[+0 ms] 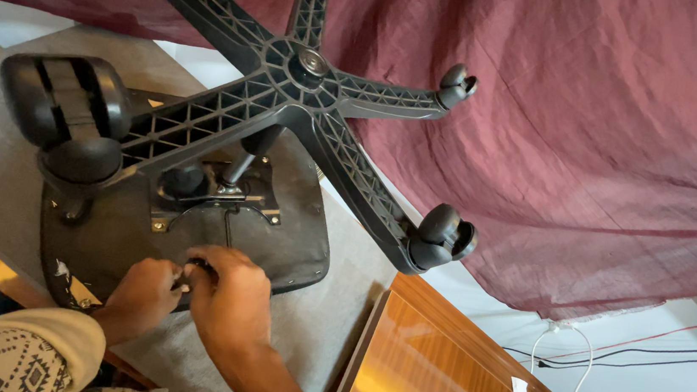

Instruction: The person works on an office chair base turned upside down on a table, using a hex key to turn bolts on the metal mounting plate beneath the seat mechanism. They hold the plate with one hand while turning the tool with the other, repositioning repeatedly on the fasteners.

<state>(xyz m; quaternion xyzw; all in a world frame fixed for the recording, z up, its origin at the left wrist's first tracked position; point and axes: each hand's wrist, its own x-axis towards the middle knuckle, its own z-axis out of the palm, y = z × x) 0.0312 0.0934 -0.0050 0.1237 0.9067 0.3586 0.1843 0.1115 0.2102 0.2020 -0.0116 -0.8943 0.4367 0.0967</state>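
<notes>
An office chair lies upside down on a grey surface, its black five-arm base (291, 88) pointing up toward me. Castor wheels sit at the arm ends, one large and close (68, 101), two others at the right (442, 237) (458, 85). The underside of the black seat (293, 242) shows a metal mechanism plate (221, 196) with the gas column rising from it. My left hand (141, 295) and my right hand (228, 295) are pressed together at the seat's near edge, fingers curled around a small dark part there. What exactly they grip is hidden by the fingers.
A maroon cloth (591, 151) hangs across the background. A glossy wooden board (425, 374) lies at lower right. White and black cables (588, 364) run along a white wall at the right. A patterned sleeve (9, 355) covers my left arm.
</notes>
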